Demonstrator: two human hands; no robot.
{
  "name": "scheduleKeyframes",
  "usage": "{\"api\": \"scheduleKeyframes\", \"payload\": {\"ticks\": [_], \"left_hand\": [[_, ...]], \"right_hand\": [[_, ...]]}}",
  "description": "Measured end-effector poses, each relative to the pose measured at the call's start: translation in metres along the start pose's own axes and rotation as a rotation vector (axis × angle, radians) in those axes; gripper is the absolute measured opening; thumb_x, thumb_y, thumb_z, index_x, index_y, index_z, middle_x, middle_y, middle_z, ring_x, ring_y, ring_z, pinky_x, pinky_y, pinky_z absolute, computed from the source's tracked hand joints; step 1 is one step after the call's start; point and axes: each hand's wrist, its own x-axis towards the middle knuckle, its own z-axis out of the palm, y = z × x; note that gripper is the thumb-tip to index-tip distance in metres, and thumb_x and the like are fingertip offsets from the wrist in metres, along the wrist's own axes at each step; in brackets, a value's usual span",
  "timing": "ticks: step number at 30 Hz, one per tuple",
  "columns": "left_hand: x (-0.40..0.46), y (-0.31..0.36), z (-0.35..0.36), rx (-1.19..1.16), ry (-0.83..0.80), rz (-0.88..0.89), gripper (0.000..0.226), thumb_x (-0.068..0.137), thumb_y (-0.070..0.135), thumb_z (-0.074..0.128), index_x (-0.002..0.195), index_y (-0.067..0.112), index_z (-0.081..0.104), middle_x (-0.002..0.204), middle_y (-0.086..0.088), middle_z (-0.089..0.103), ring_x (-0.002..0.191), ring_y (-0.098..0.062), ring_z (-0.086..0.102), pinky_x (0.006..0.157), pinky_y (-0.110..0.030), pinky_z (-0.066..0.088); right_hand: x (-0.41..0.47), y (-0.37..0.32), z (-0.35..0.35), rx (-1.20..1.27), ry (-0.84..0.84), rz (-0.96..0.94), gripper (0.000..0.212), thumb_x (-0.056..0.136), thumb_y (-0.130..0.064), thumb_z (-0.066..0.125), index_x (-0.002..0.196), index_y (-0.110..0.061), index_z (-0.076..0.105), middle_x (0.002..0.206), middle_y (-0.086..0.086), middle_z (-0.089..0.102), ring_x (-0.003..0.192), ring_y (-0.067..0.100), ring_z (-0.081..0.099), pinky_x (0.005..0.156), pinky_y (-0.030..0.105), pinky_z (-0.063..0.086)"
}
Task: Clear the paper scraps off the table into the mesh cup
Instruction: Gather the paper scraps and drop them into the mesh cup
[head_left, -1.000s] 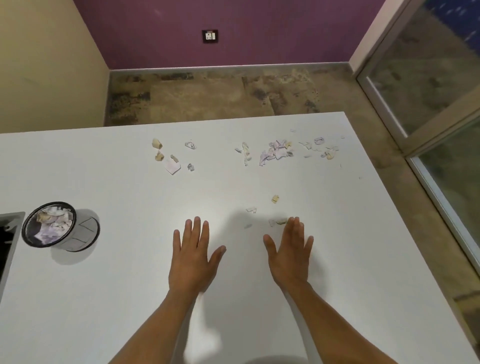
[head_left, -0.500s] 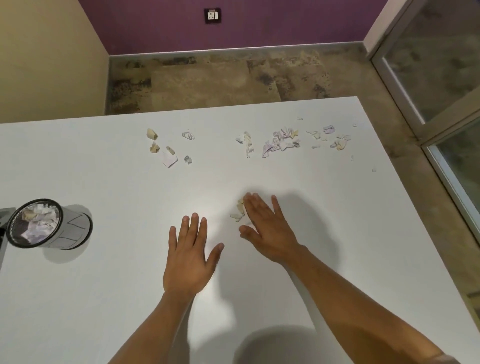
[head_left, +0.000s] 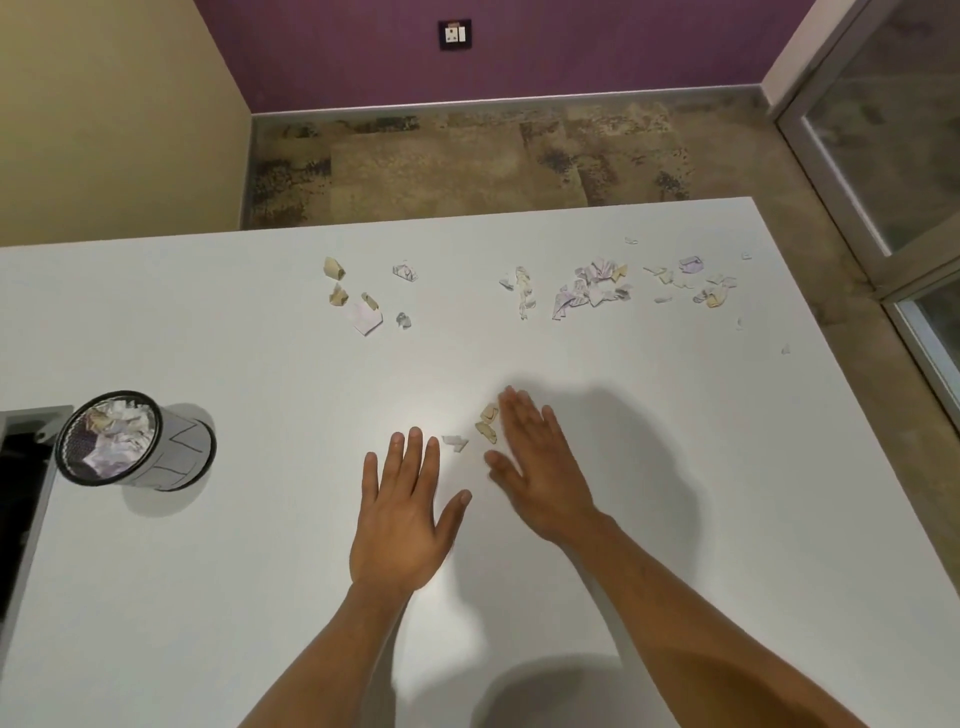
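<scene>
On the white table (head_left: 675, 467) my left hand (head_left: 402, 514) lies flat, fingers apart, holding nothing. My right hand (head_left: 540, 467) is flat too, angled left, its fingertips against a small pile of tan scraps (head_left: 488, 425). A white scrap (head_left: 455, 442) lies between the two hands. Farther back, one scatter of scraps (head_left: 361, 301) sits left of centre and a bigger lilac scatter (head_left: 597, 286) runs towards the right. The mesh cup (head_left: 130, 441) stands at the left, partly filled with crumpled paper.
A dark opening with a grey frame (head_left: 26, 467) sits at the table's left edge beside the cup. The table's right edge (head_left: 831, 415) drops to the floor by a glass door (head_left: 883, 156). Tiny scraps (head_left: 785, 349) lie near that edge.
My right hand has swept left across the table, pushing the near scraps into a small pile beside my left hand. The left hand has stayed flat in place.
</scene>
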Motion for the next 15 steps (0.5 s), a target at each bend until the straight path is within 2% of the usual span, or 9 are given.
{"api": "scheduleKeyframes", "payload": {"ticks": [3,5,7,8,9,10,12,13,15], "left_hand": [[-0.001,0.001,-0.001,-0.023,0.022,0.008,0.071,0.100,0.059,0.023,0.155,0.015,0.020,0.163,-0.006,0.011,0.152,-0.021,-0.001,0.121,-0.048,0.002],[-0.001,0.001,-0.001,-0.067,0.043,-0.001,0.069,0.100,0.058,0.027,0.153,0.015,0.025,0.162,-0.005,0.016,0.151,-0.020,0.003,0.121,-0.046,0.003],[0.003,-0.001,-0.005,-0.159,0.078,-0.021,0.061,0.099,0.055,0.034,0.146,0.015,0.040,0.155,-0.002,0.035,0.147,-0.021,0.025,0.119,-0.046,0.017],[0.009,-0.003,-0.009,-0.213,0.113,-0.022,0.054,0.099,0.053,0.037,0.136,0.016,0.049,0.141,0.002,0.050,0.133,-0.021,0.043,0.112,-0.046,0.031],[0.017,-0.005,-0.014,-0.267,0.171,-0.022,0.046,0.099,0.051,0.038,0.124,0.016,0.054,0.121,0.006,0.057,0.112,-0.019,0.053,0.100,-0.042,0.041],[0.027,-0.009,-0.017,-0.305,0.241,-0.031,0.040,0.099,0.049,0.040,0.117,0.016,0.055,0.110,0.007,0.057,0.101,-0.018,0.053,0.094,-0.038,0.044],[0.050,-0.017,-0.023,-0.323,0.345,-0.082,0.040,0.098,0.045,0.043,0.123,0.017,0.055,0.125,0.002,0.057,0.121,-0.022,0.049,0.102,-0.034,0.037],[0.064,-0.021,-0.026,-0.315,0.362,-0.111,0.043,0.098,0.045,0.044,0.128,0.017,0.054,0.136,-0.001,0.052,0.135,-0.024,0.040,0.107,-0.037,0.032],[0.097,-0.031,-0.032,-0.296,0.362,-0.161,0.050,0.097,0.047,0.043,0.136,0.016,0.049,0.150,-0.007,0.041,0.147,-0.027,0.023,0.114,-0.043,0.026]], "right_hand": [[-0.013,0.019,-0.017,0.172,0.234,0.205,0.061,0.100,-0.053,0.027,0.153,-0.022,0.021,0.161,-0.007,0.018,0.148,0.006,0.009,0.120,0.025,0.011],[-0.026,0.036,-0.024,0.072,0.261,0.350,0.064,0.099,-0.055,0.019,0.151,-0.019,0.026,0.160,-0.005,0.022,0.147,0.004,0.009,0.119,0.025,0.011],[-0.034,0.045,-0.023,-0.079,0.227,0.413,0.065,0.100,-0.053,0.011,0.151,-0.016,0.027,0.159,-0.001,0.025,0.147,0.006,0.012,0.120,0.026,0.007],[-0.033,0.046,-0.021,-0.160,0.201,0.405,0.063,0.101,-0.049,0.009,0.150,-0.014,0.028,0.158,0.002,0.028,0.147,0.010,0.015,0.121,0.029,0.006],[-0.031,0.046,-0.020,-0.226,0.173,0.387,0.062,0.102,-0.046,0.009,0.149,-0.012,0.029,0.157,0.003,0.030,0.147,0.013,0.018,0.122,0.033,0.005],[-0.028,0.045,-0.019,-0.263,0.146,0.373,0.060,0.102,-0.044,0.010,0.149,-0.012,0.030,0.156,0.003,0.030,0.147,0.015,0.019,0.122,0.035,0.005],[-0.025,0.045,-0.020,-0.299,0.110,0.359,0.060,0.102,-0.043,0.009,0.150,-0.013,0.028,0.157,0.003,0.028,0.148,0.016,0.017,0.122,0.037,0.003],[-0.025,0.046,-0.020,-0.313,0.102,0.351,0.059,0.102,-0.042,0.008,0.150,-0.013,0.026,0.158,0.003,0.027,0.148,0.015,0.015,0.122,0.037,0.002],[-0.026,0.048,-0.020,-0.332,0.088,0.347,0.058,0.102,-0.042,0.008,0.151,-0.014,0.022,0.158,0.002,0.025,0.148,0.015,0.013,0.122,0.038,0.002]]}}
